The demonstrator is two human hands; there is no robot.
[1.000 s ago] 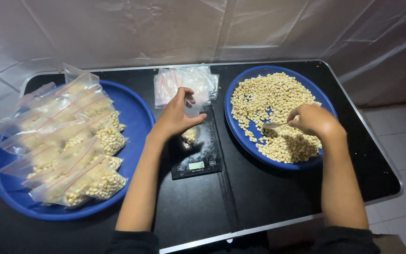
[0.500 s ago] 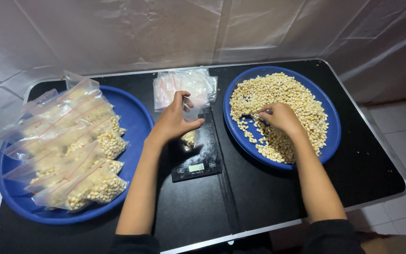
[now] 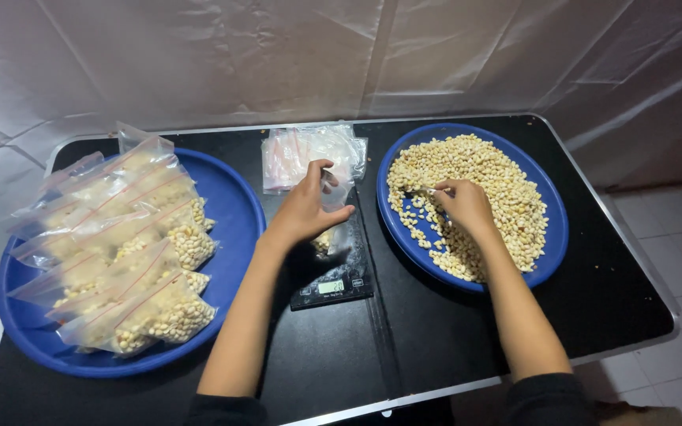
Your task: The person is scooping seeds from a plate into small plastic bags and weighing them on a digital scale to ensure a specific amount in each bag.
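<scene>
My left hand (image 3: 307, 209) holds a small clear plastic bag (image 3: 333, 229) upright on a black digital scale (image 3: 333, 285); the bag has a few pale beans in its bottom. My right hand (image 3: 461, 207) rests over the left part of a blue tray (image 3: 552, 237) heaped with loose pale beans (image 3: 499, 185), fingers pinched together on something small among them. What it holds is hard to make out.
A stack of empty clear bags (image 3: 301, 154) lies behind the scale. A large blue tray (image 3: 234, 197) on the left carries several filled, sealed bags of beans (image 3: 132, 268). All stands on a black folding table (image 3: 436, 355) with a metal edge; white sheeting hangs behind.
My right hand has moved left and up across the bean tray, from its near right part toward its left side. My left hand has stayed on the bag on the scale.
</scene>
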